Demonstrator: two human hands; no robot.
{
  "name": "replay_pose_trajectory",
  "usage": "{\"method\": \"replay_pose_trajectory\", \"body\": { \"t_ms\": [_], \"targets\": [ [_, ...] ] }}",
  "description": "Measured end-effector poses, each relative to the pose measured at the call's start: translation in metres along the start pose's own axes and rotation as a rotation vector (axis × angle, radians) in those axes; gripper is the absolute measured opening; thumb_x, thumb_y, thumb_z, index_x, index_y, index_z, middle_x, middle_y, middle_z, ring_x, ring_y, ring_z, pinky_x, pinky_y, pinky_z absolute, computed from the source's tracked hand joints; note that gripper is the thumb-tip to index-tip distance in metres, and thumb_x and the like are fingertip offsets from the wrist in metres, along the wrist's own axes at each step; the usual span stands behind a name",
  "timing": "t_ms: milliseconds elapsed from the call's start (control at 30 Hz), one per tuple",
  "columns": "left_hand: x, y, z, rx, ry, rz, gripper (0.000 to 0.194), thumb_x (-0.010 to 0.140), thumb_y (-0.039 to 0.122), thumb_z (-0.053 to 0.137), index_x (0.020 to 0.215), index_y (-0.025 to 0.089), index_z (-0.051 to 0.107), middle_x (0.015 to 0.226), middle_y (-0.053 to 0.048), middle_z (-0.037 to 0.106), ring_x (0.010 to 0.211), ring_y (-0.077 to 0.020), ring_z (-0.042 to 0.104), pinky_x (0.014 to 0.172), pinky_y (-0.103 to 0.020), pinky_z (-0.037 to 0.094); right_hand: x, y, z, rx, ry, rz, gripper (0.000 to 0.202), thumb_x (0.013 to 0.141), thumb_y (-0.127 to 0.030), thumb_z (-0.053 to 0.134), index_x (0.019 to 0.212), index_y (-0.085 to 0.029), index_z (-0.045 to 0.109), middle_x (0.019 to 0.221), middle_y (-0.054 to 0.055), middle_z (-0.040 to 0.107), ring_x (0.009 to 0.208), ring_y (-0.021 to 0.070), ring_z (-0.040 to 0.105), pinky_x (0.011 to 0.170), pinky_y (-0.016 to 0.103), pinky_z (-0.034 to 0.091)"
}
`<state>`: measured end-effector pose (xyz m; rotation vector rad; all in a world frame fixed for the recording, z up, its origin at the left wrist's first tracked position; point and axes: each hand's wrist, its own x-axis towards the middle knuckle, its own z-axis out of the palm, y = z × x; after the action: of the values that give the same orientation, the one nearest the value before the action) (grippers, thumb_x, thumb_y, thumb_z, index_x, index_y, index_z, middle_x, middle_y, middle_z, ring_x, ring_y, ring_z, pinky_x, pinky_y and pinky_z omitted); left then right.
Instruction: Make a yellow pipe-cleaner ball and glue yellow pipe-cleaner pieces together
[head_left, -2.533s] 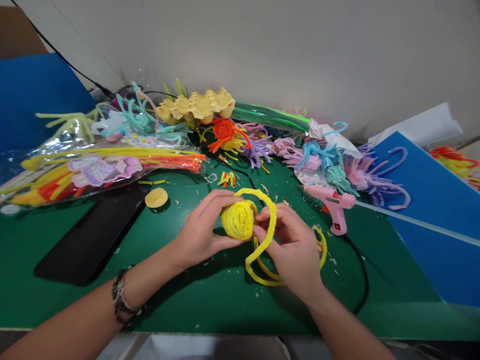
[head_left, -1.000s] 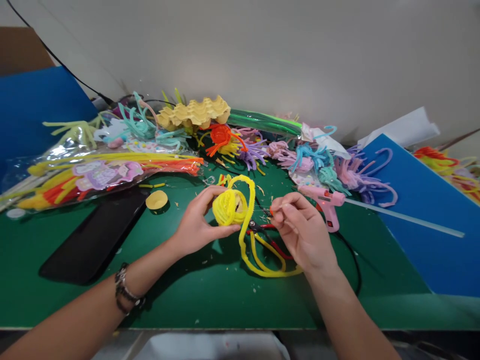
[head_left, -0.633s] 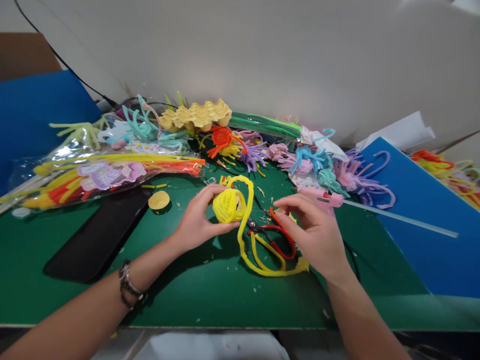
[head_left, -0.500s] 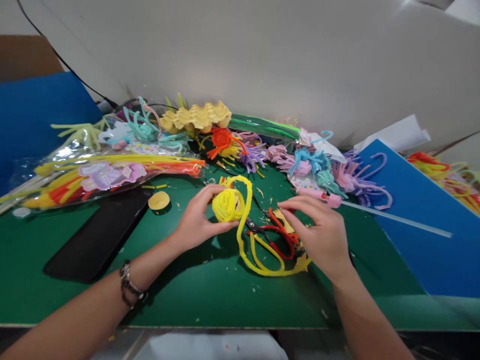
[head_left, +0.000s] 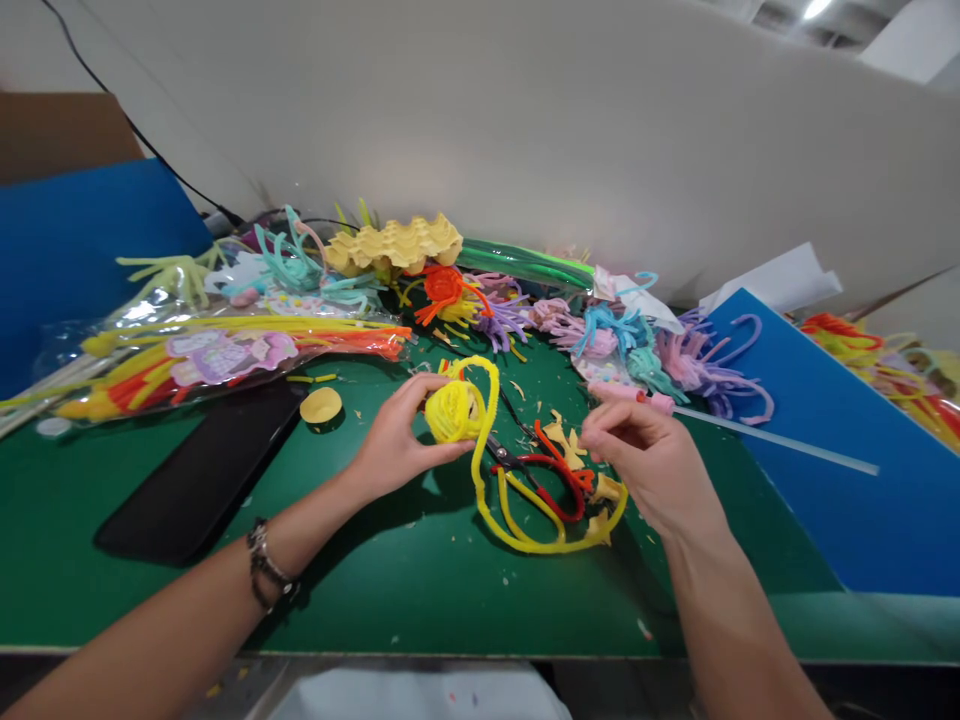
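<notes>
A wound yellow pipe-cleaner ball (head_left: pixel 453 411) sits between the thumb and fingers of my left hand (head_left: pixel 401 430), above the green table (head_left: pixel 420 600). From it a long yellow strand (head_left: pixel 487 500) loops down and to the right. Scissors with red and black handles (head_left: pixel 559 480) lie under and beside the strand. Off to the right, my right hand (head_left: pixel 649 450) hovers near the glue gun, its fingers curled and thumb near the fingertips; whether anything small is between them is hidden. Orange pieces and torn yellow scraps (head_left: pixel 570 445) lie left of it.
A pink glue gun (head_left: pixel 630 395) with a clear stick lies behind my right hand. A black phone (head_left: pixel 202 480) and a round yellow cup (head_left: pixel 321 405) are at left. Bagged pipe cleaners (head_left: pixel 225 365), an egg carton (head_left: pixel 397 243) and pastel tassels line the back.
My right hand has turned and its fingers have curled inward, slightly lower and to the right. The camera view has shifted a little. My left hand keeps the yellow ball.
</notes>
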<state>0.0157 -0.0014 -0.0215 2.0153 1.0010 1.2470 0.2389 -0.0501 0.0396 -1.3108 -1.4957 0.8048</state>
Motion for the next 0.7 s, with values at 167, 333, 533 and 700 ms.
{"method": "replay_pose_trajectory", "body": {
  "t_ms": [167,333,533,700],
  "targets": [
    [0.0,0.0,-0.001,0.001,0.007,0.01,0.038,0.065,0.035,0.064,0.094,0.015,0.049,0.091,-0.006,0.056,0.083,-0.0174,0.053,0.066,-0.026,0.043,0.002,0.0,0.003,0.132,0.066,0.055,0.016,0.072,-0.032,0.059,0.076,-0.019,0.067,0.062,0.001,0.064,0.051,0.0075,0.053,0.052,0.022,0.047],
    [0.0,-0.001,-0.001,0.003,0.015,0.011,0.039,0.064,0.036,0.064,0.094,0.016,0.05,0.091,-0.006,0.056,0.084,-0.0177,0.054,0.067,-0.026,0.043,0.004,-0.001,0.0,0.219,0.161,0.036,0.018,0.071,-0.032,0.062,0.085,-0.022,0.064,0.077,0.0,0.068,0.057,0.0075,0.059,0.061,0.023,0.051],
    [0.0,-0.001,-0.001,-0.006,0.014,0.007,0.039,0.064,0.036,0.063,0.095,0.016,0.049,0.091,-0.006,0.057,0.084,-0.0178,0.054,0.066,-0.026,0.044,0.001,-0.006,-0.003,0.236,0.217,0.079,0.023,0.067,-0.038,0.065,0.079,-0.02,0.058,0.074,0.001,0.069,0.059,0.0097,0.063,0.06,0.022,0.051],
    [0.001,0.001,-0.001,-0.016,0.004,-0.006,0.039,0.064,0.034,0.063,0.095,0.015,0.05,0.092,-0.007,0.057,0.086,-0.0188,0.055,0.067,-0.027,0.044,0.0,-0.013,-0.006,0.206,0.265,0.027,0.034,0.066,-0.048,0.063,0.055,-0.018,0.05,0.039,-0.004,0.052,0.035,0.0058,0.047,0.036,0.016,0.039]
  ]
}}
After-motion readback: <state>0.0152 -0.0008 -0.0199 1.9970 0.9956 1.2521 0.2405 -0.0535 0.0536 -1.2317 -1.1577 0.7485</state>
